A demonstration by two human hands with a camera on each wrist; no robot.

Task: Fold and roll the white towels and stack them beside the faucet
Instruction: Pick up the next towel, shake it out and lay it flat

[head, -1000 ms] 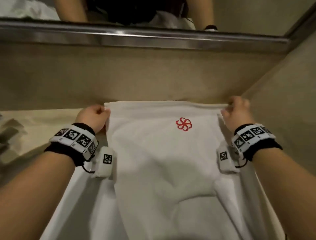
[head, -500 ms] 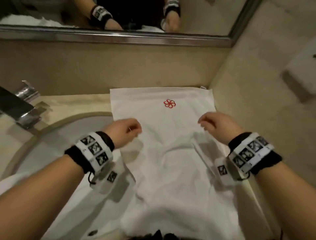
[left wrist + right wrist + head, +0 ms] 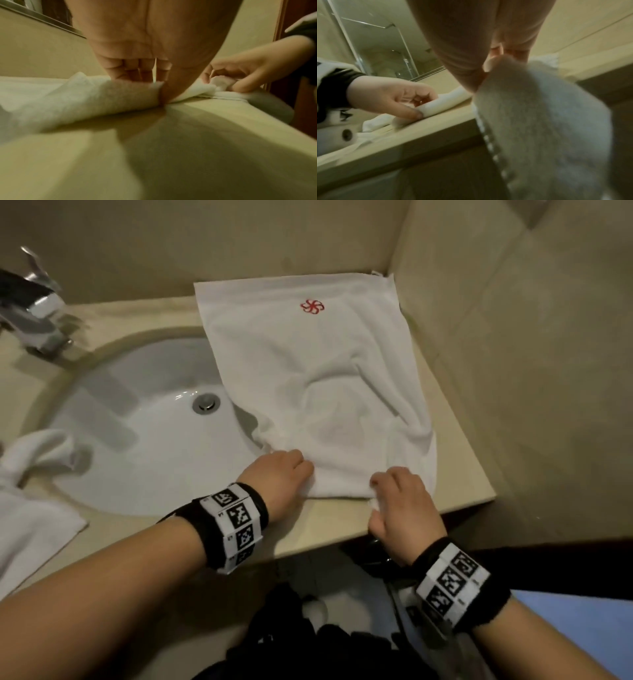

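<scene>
Where walls meet: beige counter (image 3: 455, 440) (sink (image 3: 137, 440) inset)

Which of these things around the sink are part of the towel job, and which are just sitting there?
Part of the job:
- white towel with the red emblem, spread on the counter
- left hand and right hand, both gripping its near edge
- other white towels at left
- faucet

Just there:
- sink basin
- drain
</scene>
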